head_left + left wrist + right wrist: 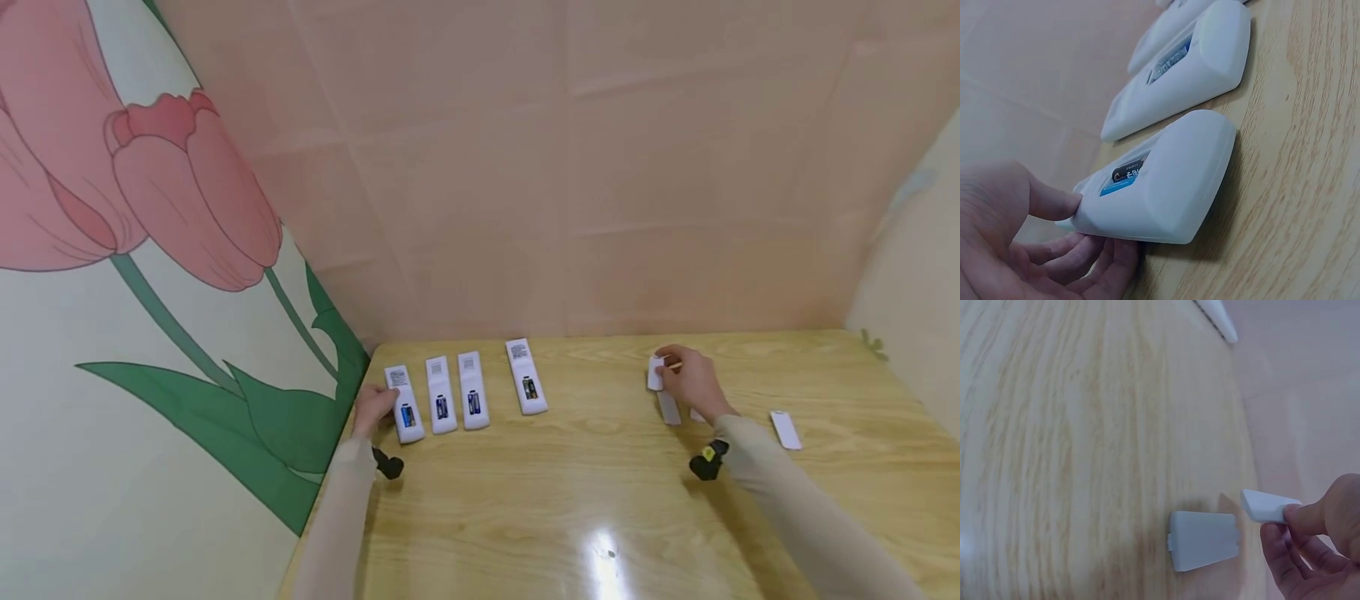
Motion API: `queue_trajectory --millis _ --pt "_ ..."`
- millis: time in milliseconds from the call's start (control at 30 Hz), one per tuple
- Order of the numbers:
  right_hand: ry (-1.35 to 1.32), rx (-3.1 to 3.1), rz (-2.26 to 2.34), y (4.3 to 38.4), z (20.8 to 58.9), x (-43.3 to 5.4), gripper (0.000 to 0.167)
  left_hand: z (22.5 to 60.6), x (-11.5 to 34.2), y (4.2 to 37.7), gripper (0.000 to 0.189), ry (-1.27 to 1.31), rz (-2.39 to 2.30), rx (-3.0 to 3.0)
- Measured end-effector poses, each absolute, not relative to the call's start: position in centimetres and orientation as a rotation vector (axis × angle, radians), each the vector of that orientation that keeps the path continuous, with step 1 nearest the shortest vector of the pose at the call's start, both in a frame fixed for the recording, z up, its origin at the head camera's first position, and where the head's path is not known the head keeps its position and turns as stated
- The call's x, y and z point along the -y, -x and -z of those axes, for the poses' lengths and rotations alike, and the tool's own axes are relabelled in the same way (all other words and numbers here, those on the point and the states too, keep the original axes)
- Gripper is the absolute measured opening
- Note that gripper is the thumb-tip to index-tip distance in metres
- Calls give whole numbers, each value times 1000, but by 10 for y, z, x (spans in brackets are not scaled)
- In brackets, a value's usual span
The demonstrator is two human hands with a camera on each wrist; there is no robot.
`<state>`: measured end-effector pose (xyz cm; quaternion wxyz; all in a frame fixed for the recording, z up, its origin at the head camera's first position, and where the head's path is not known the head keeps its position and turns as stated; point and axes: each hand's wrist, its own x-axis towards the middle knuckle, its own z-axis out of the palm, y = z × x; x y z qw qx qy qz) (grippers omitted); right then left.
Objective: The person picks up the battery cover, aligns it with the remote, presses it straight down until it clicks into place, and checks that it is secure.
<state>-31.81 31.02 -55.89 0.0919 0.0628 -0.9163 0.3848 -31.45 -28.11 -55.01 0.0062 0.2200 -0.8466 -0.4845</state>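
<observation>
My left hand [372, 408] grips the leftmost white remote control [398, 379] at its side, thumb on top and fingers beneath the near edge. Its battery bay lies uncovered, with batteries [1127, 175] inside, one blue and one dark. To the right, my right hand [693, 383] pinches a small white battery cover [1265, 506] between thumb and fingers, raised off the table. Just below it a second battery cover [1204, 540] lies on the wood. A third white cover [697, 415] is mostly hidden behind my right hand.
Three more white remotes lie face down with batteries showing: one remote [437, 367], a close neighbour [469, 371] and one farther right [533, 402]. Another battery cover [786, 431] lies at the right. A pinkish sheet [570, 208] hangs behind the wooden table [525, 500].
</observation>
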Motion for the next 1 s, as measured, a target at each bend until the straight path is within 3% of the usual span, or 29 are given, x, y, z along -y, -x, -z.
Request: queue_trajectory --millis 500,800,1000 --pt "-224 2664 -1159 314 542 -306 29 551 281 318 42 -749 1634 2581" --pt "-211 2655 -1177 307 541 -306 28 548 277 317 29 -741 1623 2577" --pt "-200 2619 -1189 300 537 -303 28 543 274 316 41 -719 1680 2570"
